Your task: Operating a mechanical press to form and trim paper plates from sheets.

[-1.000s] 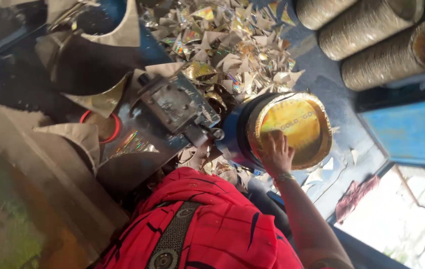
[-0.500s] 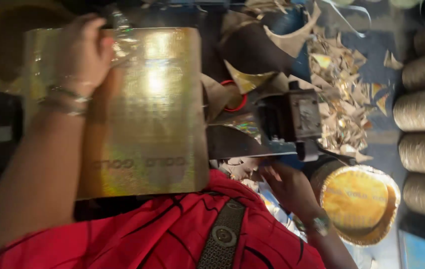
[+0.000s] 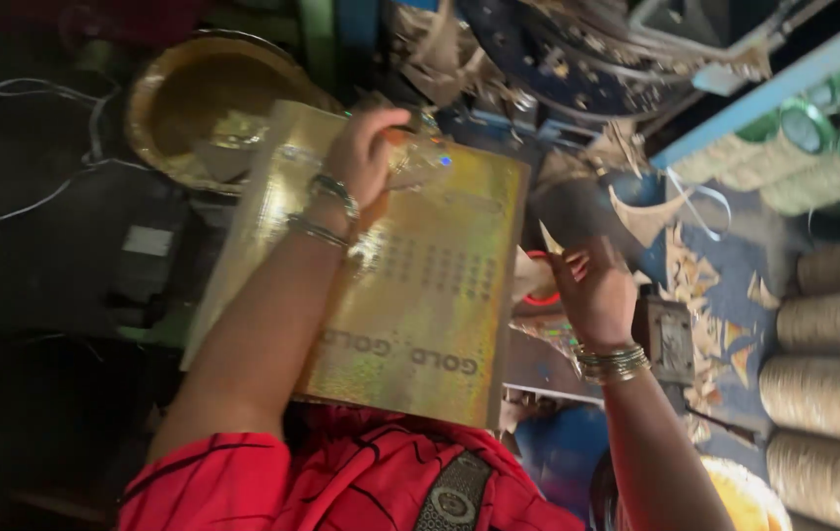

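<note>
1. Gold sheet (image 3: 420, 295): a big shiny holographic card fills the middle of the view, tilted, its far edge toward 12 o'clock and its near edge over the red shirt (image 3: 341, 482) at 6 o'clock
2. Gold tray (image 3: 206, 103): a round dished foil piece lies at 11 o'clock from the sheet, partly tucked behind the sheet's top left corner
3. Rolls (image 3: 833, 324): stacked woven-looking cylinders sit at 3 o'clock, well apart from the sheet; more with green ends (image 3: 813, 147) lie at 2 o'clock
4. Left hand (image 3: 366, 152): it sits at the sheet's upper edge, about 12 o'clock on the sheet, fingers curled and closed, pinching the top of the sheet together with a scrap of clear shiny film; bangles ring the wrist, and the forearm lies across the sheet's face
5. Right hand (image 3: 595, 295): it is just beside the sheet's right edge at 3 o'clock, fingers bent in a loose half-closed grip around a small pale cut scrap (image 3: 550, 241); whether it also touches the sheet's edge I cannot tell; bangles on this wrist too
6. Red ring (image 3: 538, 295): a small red loop shows between the sheet's edge and the right hand
7. Offcuts (image 3: 695, 285): gold triangular trimmings lie scattered at 3 o'clock, between the right hand and the rolls
</note>
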